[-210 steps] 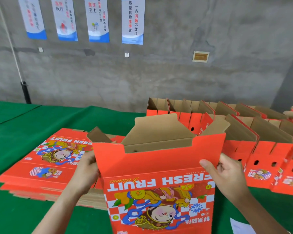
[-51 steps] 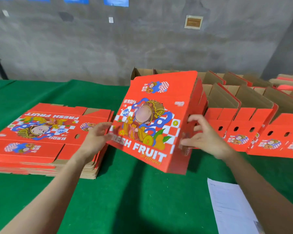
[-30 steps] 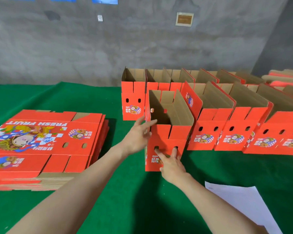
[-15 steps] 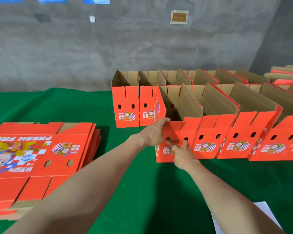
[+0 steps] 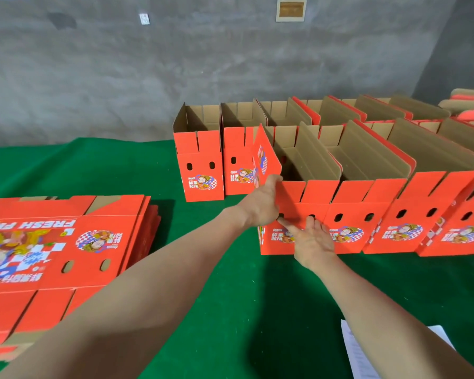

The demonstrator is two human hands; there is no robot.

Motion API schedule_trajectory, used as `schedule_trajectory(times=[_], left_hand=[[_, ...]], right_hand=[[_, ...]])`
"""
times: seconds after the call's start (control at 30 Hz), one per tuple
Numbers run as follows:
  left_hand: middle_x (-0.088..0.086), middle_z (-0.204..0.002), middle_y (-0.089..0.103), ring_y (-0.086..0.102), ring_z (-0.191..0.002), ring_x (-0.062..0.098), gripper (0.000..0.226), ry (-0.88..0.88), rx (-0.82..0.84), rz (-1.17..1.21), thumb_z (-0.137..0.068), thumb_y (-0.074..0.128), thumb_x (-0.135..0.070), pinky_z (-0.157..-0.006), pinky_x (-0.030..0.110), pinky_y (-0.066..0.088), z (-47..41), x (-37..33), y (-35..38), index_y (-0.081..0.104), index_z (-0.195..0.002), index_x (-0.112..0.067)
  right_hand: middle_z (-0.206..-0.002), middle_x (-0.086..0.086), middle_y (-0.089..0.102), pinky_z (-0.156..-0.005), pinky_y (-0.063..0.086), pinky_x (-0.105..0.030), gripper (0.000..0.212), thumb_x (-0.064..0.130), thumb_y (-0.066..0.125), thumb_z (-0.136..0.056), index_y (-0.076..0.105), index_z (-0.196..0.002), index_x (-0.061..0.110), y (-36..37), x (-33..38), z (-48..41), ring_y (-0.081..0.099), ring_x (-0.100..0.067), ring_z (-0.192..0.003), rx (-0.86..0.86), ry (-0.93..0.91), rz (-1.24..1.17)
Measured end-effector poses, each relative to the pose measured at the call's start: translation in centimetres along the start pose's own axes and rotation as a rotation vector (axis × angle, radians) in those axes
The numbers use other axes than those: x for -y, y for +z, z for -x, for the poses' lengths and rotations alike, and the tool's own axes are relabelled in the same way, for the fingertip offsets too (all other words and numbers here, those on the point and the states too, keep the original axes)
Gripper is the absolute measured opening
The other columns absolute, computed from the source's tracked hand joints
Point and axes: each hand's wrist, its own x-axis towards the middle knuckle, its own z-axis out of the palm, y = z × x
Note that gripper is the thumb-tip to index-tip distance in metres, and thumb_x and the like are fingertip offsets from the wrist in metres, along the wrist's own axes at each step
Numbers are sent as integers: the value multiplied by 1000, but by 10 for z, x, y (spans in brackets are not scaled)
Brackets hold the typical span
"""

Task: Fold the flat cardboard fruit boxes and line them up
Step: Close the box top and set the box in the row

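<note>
Newest box: the folded fruit box (image 5: pixel 314 196) stands upright on the green cloth (image 5: pixel 230 302) at the left end of the front row (image 5: pixel 372 206), touching its right neighbour. Its long axis runs away toward the wall.
Left hand: the left hand (image 5: pixel 264 205) is wrapped round the box's near left corner.
Right hand: the right hand (image 5: pixel 312 240) is pressed flat on the end face, fingers straight.
Bearing: the box lies straight ahead of both hands, so any squaring is judged a push along that axis.
Around: the back row (image 5: pixel 200 160) is close behind, and the flat stack (image 5: pixel 66 242) is well to the left, nearer the left hand.
</note>
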Motion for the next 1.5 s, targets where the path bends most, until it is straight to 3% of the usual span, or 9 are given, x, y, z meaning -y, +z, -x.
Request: schedule_trajectory(times=[0.3, 0.5, 0.6, 0.7, 0.9, 1.0, 1.2, 1.37, 1.5], left_hand=[[6, -103, 47, 49, -91, 20, 62, 28, 64, 11, -93, 47, -4, -75, 25, 38, -5, -13, 6, 17, -145, -16], [8, -95, 54, 51, -74, 19, 62, 6, 72, 34, -92, 45, -3, -69, 26, 38, -13, -14, 12, 15, -144, -18], [18, -124, 53, 57, -103, 28, 59, -6, 56, 87, -92, 43, -2, -83, 31, 45, -17, -12, 13, 18, -144, -17], [14, -148, 36, 35, -137, 27, 66, 6, 78, 121, -94, 41, -1, -111, 33, 32, -14, -7, 10, 12, -151, -18], [0, -157, 22, 31, -140, 20, 68, 26, 24, 126, -99, 45, -21, -100, 15, 23, 33, 37, 1, 3, -152, -29], [6, -156, 24, 24, -143, 17, 63, -76, -194, 83, -97, 50, -21, -107, 12, 12, 83, 101, -9, 17, -151, -15], [16, -155, 23, 22, -143, 29, 52, -590, -451, -174, -98, 44, -26, -115, 42, 23, 191, 250, -64, 33, -145, -5], [4, -161, 4, 4, -147, 24, 57, -801, -335, -312, -100, 36, -37, -115, 54, 12, 243, 308, -94, 19, -151, -17], [-7, -160, -2, 1, -147, 21, 57, -753, -175, -421, -100, 31, -44, -114, 55, 11, 263, 318, -81, 13, -151, -28]], right_hand=[[-128, -14, 34, -107, 28, -38, 90, 16, 56, -83, 2, -144, 55, 4, -23, 5, 37, -31, -120, -31, 20, 21], [-149, -25, 9, -111, 26, -45, 83, 21, 56, -88, 6, -146, 51, -8, -8, 7, 18, -42, -137, 101, 118, -110], [-149, -29, 10, -109, 30, -44, 70, 22, 53, -89, 20, -146, 45, -18, 0, 5, 16, -45, -138, 47, 144, -195], [-152, -30, 7, -109, 31, -44, 66, 21, 51, -91, 22, -146, 45, -24, 3, 7, 16, -47, -139, 92, 164, -260], [-137, -12, 50, -98, 42, -37, 48, 28, 52, -92, 44, -140, 32, -35, 11, 25, 48, -32, -123, -22, 101, -446], [-127, -6, 61, -98, 43, -35, 34, 29, 56, -92, 59, -126, 23, -31, 24, 46, 52, -27, -119, -82, -41, -508], [-132, 1, 59, -105, 41, -33, 33, 26, 59, -93, 61, -124, 20, -15, 57, 76, 56, -18, -119, 78, -223, -551], [-133, 0, 58, -106, 40, -35, 33, 25, 58, -93, 60, -126, 19, -19, 100, 87, 53, -18, -123, 120, -280, -524], [-134, 2, 57, -108, 38, -33, 34, 27, 57, -94, 59, -127, 22, -23, 134, 95, 52, -16, -124, 150, -319, -488]])
